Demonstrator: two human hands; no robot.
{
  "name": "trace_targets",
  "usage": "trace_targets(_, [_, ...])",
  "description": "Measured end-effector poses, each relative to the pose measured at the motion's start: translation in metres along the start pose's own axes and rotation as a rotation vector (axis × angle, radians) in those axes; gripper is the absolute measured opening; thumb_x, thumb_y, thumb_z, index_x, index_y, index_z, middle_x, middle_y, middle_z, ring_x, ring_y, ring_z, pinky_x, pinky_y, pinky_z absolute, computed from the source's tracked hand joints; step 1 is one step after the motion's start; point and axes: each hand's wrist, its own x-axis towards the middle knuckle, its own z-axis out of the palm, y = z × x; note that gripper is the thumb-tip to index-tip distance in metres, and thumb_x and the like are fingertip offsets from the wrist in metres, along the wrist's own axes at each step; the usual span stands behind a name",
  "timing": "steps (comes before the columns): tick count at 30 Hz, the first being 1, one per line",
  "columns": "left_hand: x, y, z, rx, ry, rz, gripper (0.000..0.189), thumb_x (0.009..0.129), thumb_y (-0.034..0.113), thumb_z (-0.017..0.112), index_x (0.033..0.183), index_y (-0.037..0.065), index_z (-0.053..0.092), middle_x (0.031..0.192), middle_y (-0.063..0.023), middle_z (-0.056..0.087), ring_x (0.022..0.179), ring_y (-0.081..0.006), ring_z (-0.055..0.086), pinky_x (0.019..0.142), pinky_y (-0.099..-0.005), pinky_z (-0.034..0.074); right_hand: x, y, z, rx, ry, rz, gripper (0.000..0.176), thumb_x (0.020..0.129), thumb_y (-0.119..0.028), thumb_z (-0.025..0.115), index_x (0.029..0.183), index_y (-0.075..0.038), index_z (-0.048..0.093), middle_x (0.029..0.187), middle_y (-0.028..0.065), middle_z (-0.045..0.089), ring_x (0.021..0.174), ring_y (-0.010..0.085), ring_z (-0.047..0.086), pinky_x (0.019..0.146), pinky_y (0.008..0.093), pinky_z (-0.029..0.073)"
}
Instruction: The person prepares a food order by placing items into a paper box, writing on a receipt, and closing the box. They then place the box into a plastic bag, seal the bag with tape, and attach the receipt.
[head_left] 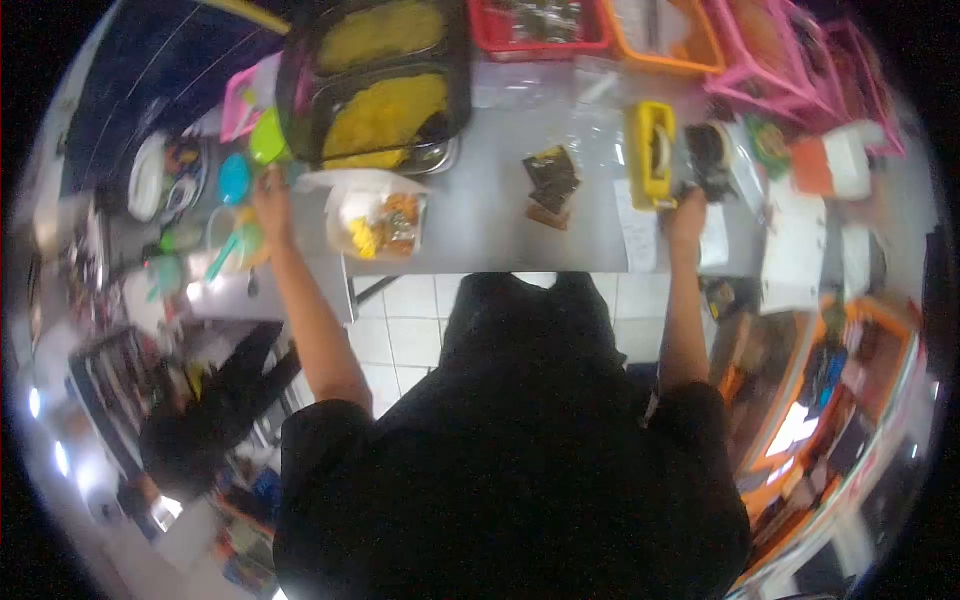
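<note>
My left hand [270, 203] reaches out beside the light green container [267, 137] and the turquoise cup [235, 178], its fingers blurred. Just right of that wrist stands an open white food box [411, 228] with rice, yellow pieces and brown food in it. My right hand [687, 218] is closed at the lower end of a yellow tape dispenser [653, 150], which holds a roll of tape. What its fingers grip is hidden. White paper slips [640, 232] lie under and beside this hand. Dark packets [552, 180] rest on the grey table between both hands.
A black tray [455, 70] with yellow food stands at the back left. Along the back edge are a red basket [480, 30], an orange basket [690, 65] and pink baskets [765, 95]. Notebook pages [795, 245] hang over the front edge at right. Another person [215, 405] is at lower left.
</note>
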Motion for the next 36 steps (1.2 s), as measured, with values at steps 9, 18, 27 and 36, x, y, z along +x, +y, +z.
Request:
trace_targets(9, [-0.091, -0.098, 0.021, 0.307, -0.262, -0.070, 0.053, 0.095, 0.041, 0.053, 0.124, -0.003, 0.055, 0.121, -0.0230, 0.059, 0.116, -0.0340, 0.054, 0.100, -0.0401, 0.040, -0.050, -0.009, -0.145, 0.349, -0.531, 0.292, 0.014, 0.092, -0.011, 0.051, 0.093, 0.002, 0.052, 0.082, 0.0168, 0.062, 0.073, 0.0264, 0.065, 0.068, 0.0393, 0.051])
trace_targets(18, [-0.155, -0.071, 0.038, 0.123, -0.120, -0.039, 0.045, 0.094, 0.030, 0.057, 0.121, -0.006, 0.055, 0.106, -0.0184, 0.065, 0.096, -0.0255, 0.061, 0.085, -0.0349, 0.047, 0.009, -0.332, 0.060, 0.885, -0.483, 0.041, 0.025, 0.086, -0.022, 0.061, 0.088, 0.003, 0.060, 0.080, 0.0132, 0.062, 0.072, 0.0193, 0.058, 0.066, 0.0350, 0.045])
trace_targets(27, [-0.213, -0.033, 0.068, -0.074, -0.056, -0.096, 0.029, 0.097, 0.023, 0.050, 0.105, -0.003, 0.060, 0.095, -0.0173, 0.062, 0.087, -0.0266, 0.057, 0.080, -0.0376, 0.044, 0.025, -0.359, 0.092, 1.312, -0.555, 0.332, 0.016, 0.083, -0.006, 0.065, 0.082, -0.001, 0.050, 0.072, 0.0066, 0.056, 0.060, 0.0160, 0.054, 0.051, 0.0322, 0.042])
trace_targets(36, [-0.211, -0.047, 0.063, -0.330, -0.245, -0.283, 0.028, 0.097, 0.023, 0.048, 0.110, -0.001, 0.056, 0.104, -0.0095, 0.059, 0.094, -0.0189, 0.055, 0.085, -0.0315, 0.045, 0.023, -0.362, 0.100, 1.473, -0.781, 0.415, 0.006, 0.088, -0.005, 0.060, 0.087, -0.002, 0.055, 0.080, 0.0072, 0.060, 0.061, 0.0164, 0.057, 0.058, 0.0299, 0.050])
